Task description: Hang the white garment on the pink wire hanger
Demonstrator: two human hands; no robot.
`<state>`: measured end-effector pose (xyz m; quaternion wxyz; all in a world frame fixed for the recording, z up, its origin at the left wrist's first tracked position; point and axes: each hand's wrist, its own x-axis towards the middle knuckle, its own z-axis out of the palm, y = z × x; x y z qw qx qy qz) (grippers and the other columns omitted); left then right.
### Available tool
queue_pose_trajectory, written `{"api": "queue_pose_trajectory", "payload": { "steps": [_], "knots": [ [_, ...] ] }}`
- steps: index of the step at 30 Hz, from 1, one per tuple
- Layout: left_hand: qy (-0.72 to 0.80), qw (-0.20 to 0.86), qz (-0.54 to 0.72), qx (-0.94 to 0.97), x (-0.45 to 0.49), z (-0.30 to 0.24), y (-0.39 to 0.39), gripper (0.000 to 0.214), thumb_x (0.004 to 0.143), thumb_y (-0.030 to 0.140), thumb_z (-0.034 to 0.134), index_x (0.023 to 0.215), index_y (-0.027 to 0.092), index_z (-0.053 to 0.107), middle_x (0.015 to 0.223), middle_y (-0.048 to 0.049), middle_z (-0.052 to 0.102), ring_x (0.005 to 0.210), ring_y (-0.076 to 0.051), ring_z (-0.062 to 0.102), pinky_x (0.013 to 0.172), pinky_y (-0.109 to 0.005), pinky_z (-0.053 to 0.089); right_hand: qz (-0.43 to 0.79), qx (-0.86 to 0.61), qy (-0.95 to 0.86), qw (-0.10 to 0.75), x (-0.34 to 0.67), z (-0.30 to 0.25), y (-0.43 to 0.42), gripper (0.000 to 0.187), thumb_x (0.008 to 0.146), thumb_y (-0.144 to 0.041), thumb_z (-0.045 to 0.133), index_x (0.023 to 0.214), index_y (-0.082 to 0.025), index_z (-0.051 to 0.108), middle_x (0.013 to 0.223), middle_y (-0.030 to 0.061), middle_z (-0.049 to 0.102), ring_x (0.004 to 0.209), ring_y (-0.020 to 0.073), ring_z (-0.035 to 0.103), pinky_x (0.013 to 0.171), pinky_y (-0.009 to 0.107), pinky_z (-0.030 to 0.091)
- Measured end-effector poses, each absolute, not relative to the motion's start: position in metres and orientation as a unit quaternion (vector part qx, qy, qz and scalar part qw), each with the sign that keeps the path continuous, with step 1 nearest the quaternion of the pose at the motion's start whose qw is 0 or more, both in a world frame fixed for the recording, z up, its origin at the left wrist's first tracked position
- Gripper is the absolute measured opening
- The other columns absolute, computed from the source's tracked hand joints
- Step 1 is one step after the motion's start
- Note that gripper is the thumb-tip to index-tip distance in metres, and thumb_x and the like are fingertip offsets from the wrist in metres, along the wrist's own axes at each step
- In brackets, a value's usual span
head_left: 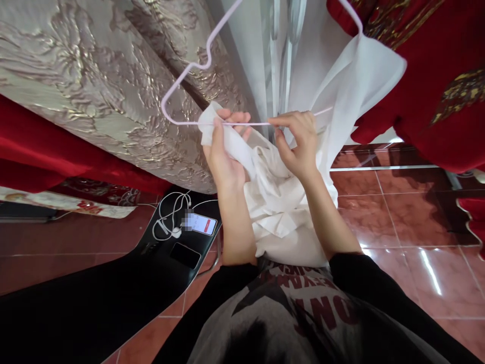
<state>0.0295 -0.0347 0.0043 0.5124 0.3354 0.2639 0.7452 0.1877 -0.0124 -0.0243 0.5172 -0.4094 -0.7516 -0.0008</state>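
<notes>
A pale pink wire clothes hanger (165,98) spans the middle of the view, its lower bar running level in front of me. White cloth (282,177) is draped over the hanger's right shoulder, drops in loose folds and gathers against my lap. My left hand (226,159) has its palm turned up, with an edge of the cloth between thumb and fingers beside the hanger bar. With thumb and forefinger, my right hand (299,141) pinches the lower bar near its middle. The top of the hanger is cut off by the frame.
Embossed beige-gold fabric (94,76) hangs at left, and red cloth with gold decoration (428,76) hangs at right. A black chair (151,263) at lower left bears a lit phone (204,224), a dark phone (185,256) and white earphones (175,232). Red tiles (413,217) cover the floor.
</notes>
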Motion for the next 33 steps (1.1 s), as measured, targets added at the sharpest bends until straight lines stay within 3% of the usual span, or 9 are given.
{"api": "queue_pose_trajectory", "payload": {
  "steps": [4,7,11,14,16,19,23,29,33],
  "knots": [
    [0.297,0.469,0.754,0.350,0.037,0.004,-0.034,0.018,0.101,0.039,0.058,0.089,0.026,0.062,0.083,-0.0027,0.064,0.106,-0.024,0.066,0.079,-0.032,0.054,0.001,-0.409,-0.753,0.515,0.195,-0.012,-0.025,0.027,0.099,-0.033,0.042,0.119,-0.029,0.060,0.116,0.0014,0.064,0.113,0.0156,0.059,0.115,0.046,0.042],
    [0.316,0.463,0.751,0.348,0.035,0.006,-0.035,0.020,0.100,0.042,0.061,0.088,0.027,0.062,0.083,-0.0030,0.063,0.103,-0.025,0.067,0.068,-0.031,0.055,-0.070,-0.399,-0.659,0.633,0.210,-0.001,-0.039,0.034,0.096,-0.033,0.052,0.130,-0.030,0.053,0.127,0.0018,0.057,0.129,0.0174,0.052,0.119,0.045,0.040],
    [0.319,0.465,0.751,0.344,0.035,0.009,-0.035,0.020,0.102,0.038,0.057,0.087,0.026,0.063,0.080,-0.0042,0.063,0.103,-0.024,0.068,0.063,-0.027,0.055,-0.078,-0.462,-0.484,0.739,0.243,-0.005,-0.039,0.072,0.084,-0.040,0.070,0.146,-0.029,0.034,0.152,0.0037,0.031,0.149,0.0221,0.031,0.126,0.047,0.026],
    [0.292,0.475,0.756,0.342,0.036,0.009,-0.035,0.020,0.103,0.034,0.056,0.086,0.026,0.064,0.078,-0.0045,0.062,0.098,-0.023,0.069,0.059,-0.026,0.055,0.101,-0.468,-0.496,0.725,0.264,-0.024,-0.022,0.102,0.065,-0.047,0.082,0.146,-0.020,0.026,0.145,0.0131,0.039,0.137,0.0242,0.046,0.118,0.046,0.041],
    [0.278,0.482,0.757,0.343,0.037,0.009,-0.036,0.019,0.102,0.033,0.057,0.085,0.027,0.064,0.077,-0.0047,0.061,0.096,-0.023,0.069,0.058,-0.026,0.054,0.169,-0.497,-0.487,0.698,0.270,-0.035,-0.010,0.085,0.066,-0.043,0.079,0.136,-0.016,0.039,0.130,0.0119,0.051,0.123,0.0212,0.056,0.111,0.044,0.048],
    [0.277,0.493,0.750,0.342,0.036,0.009,-0.036,0.019,0.102,0.034,0.056,0.087,0.026,0.063,0.079,-0.0055,0.061,0.100,-0.024,0.068,0.058,-0.025,0.054,0.152,-0.540,-0.451,0.694,0.266,-0.038,-0.002,0.046,0.075,-0.035,0.069,0.114,-0.015,0.056,0.114,0.0066,0.059,0.108,0.0157,0.060,0.106,0.038,0.051],
    [0.281,0.502,0.746,0.335,0.036,0.008,-0.036,0.022,0.105,0.034,0.051,0.088,0.025,0.062,0.082,-0.0060,0.062,0.106,-0.024,0.066,0.058,-0.024,0.053,0.181,-0.552,-0.425,0.694,0.261,-0.027,0.001,0.028,0.079,-0.038,0.068,0.092,-0.015,0.062,0.089,0.0026,0.059,0.086,0.0121,0.057,0.091,0.031,0.054],
    [0.277,0.491,0.748,0.350,0.037,0.009,-0.036,0.022,0.105,0.034,0.052,0.088,0.023,0.058,0.079,-0.0053,0.058,0.098,-0.024,0.067,0.054,-0.025,0.048,0.022,-0.527,-0.392,0.754,0.268,-0.017,0.007,0.017,0.082,-0.025,0.059,0.070,-0.016,0.051,0.073,0.0021,0.046,0.073,0.0095,0.047,0.072,0.025,0.045],
    [0.278,0.493,0.743,0.358,0.035,0.010,-0.037,0.021,0.096,0.041,0.065,0.085,0.025,0.059,0.080,-0.0056,0.056,0.099,-0.027,0.067,0.056,-0.029,0.048,-0.005,-0.479,-0.426,0.767,0.262,0.011,0.006,0.025,0.082,-0.014,0.050,0.061,-0.017,0.036,0.061,-0.0008,0.031,0.060,0.0057,0.034,0.062,0.022,0.036]
  ]
}}
